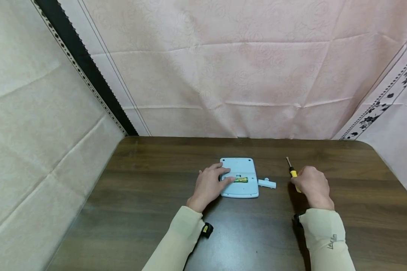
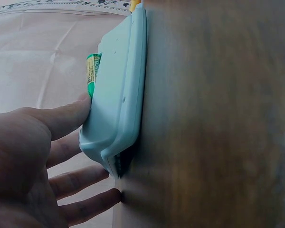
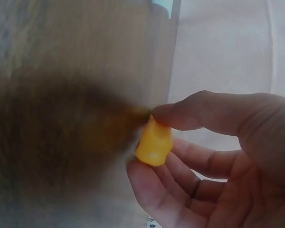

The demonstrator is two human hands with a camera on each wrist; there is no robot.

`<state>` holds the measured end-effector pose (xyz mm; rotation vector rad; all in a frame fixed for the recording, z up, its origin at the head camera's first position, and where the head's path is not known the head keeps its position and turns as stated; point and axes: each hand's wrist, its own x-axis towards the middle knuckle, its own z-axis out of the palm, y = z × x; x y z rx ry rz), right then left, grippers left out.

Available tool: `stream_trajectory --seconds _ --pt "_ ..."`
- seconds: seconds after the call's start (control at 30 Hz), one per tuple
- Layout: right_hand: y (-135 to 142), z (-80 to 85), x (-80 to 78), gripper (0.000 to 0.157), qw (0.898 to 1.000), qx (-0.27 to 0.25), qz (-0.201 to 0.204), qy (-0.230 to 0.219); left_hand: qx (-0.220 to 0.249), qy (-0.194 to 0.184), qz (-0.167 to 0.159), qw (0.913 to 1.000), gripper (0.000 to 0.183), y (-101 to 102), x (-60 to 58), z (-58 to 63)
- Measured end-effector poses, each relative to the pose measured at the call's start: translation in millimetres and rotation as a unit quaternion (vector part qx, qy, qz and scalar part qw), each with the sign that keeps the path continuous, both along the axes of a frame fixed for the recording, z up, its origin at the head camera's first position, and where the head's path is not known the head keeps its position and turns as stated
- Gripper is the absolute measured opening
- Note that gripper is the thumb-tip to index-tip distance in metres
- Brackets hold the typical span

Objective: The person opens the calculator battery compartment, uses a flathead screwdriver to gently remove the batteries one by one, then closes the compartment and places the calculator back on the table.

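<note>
Likely light, the stiff screwdriver (image 1: 293,172) suits my right grip (image 1: 313,185) pinching its handle (image 3: 154,146) toward the tabletop's (image 1: 149,177) far edge, left grip (image 1: 208,185) spread.

Head camera: high, facing forward-down over table (image 1: 149,210). Wrist cameras: close, low, facing along it. Head, left wrist share battery (image 1: 242,180).
</note>
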<state>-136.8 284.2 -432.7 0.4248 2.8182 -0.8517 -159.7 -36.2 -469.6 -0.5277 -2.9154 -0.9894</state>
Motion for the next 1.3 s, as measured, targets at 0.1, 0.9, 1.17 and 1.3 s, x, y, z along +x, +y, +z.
stream_trajectory --seconds 0.1,0.9,1.17,1.3 --pt "0.6 -0.3 -0.7 0.024 1.000 -0.007 0.001 -0.005 0.000 -0.002 0.000 1.0000 0.042 0.6 -0.5 -0.4" --pt "-3.6 3.4 1.8 0.043 0.998 0.008 0.007 0.061 0.004 -0.006 0.006 1.0000 0.042 1.2 -0.7 -0.2" --pt "-32.2 12.3 -0.7 0.038 0.986 -0.043 0.089 0.135 0.003 -0.006 0.007 1.0000 0.042 0.9 -1.0 -1.0" --pt "-48.4 13.4 -1.6 0.034 0.977 -0.059 0.136 0.154 0.002 -0.005 0.007 1.0000 0.042 1.3 -0.8 -0.8"
